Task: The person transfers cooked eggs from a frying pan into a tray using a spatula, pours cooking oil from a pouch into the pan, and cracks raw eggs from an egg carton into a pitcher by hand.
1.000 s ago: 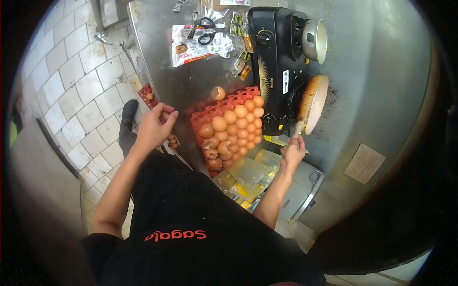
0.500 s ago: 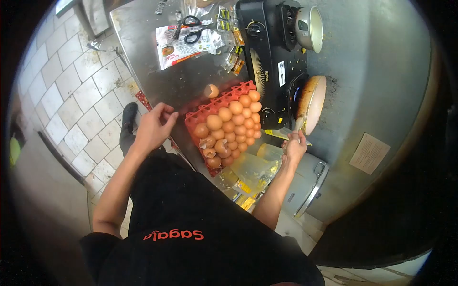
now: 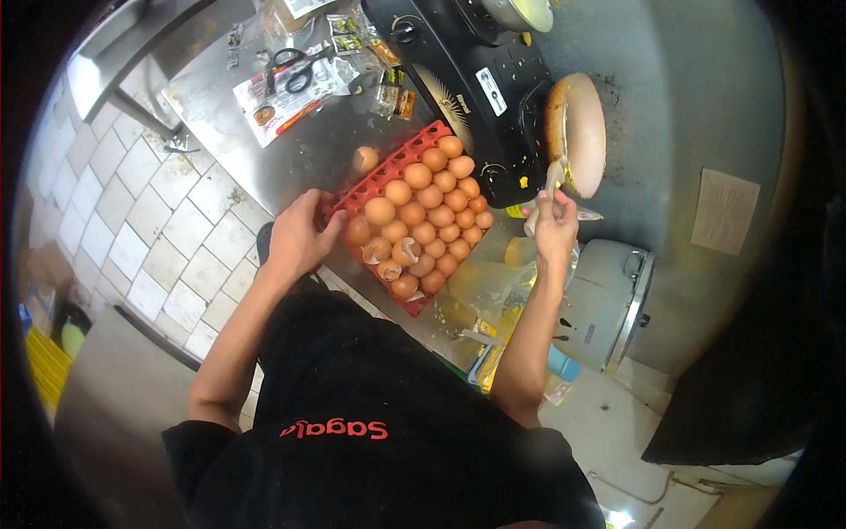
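My right hand (image 3: 555,225) is closed on the handle of a frying pan (image 3: 579,132), which is tilted on the black gas stove (image 3: 467,84), its pale inside facing right. My left hand (image 3: 308,231) is at the left corner of a red egg tray (image 3: 401,157), fingers bent, thumb and fingertips near or touching its edge; whether they grip it is unclear. Whole brown eggs (image 3: 429,197) fill most of the tray, with several broken shells (image 3: 405,252) at its near left part. Another broken shell (image 3: 365,160) lies on the steel table beside the tray.
Black scissors (image 3: 298,70) lie on a white packet (image 3: 275,104), near small sachets (image 3: 388,93). A small pot (image 3: 522,12) sits at the stove's far end. Clear plastic containers (image 3: 493,286) and a grey lidded appliance (image 3: 604,304) are near my right forearm.
The view has turned, so table and stove appear tilted. My left hand has come to the tray's corner from a gap beside it. My right hand still holds the pan handle.
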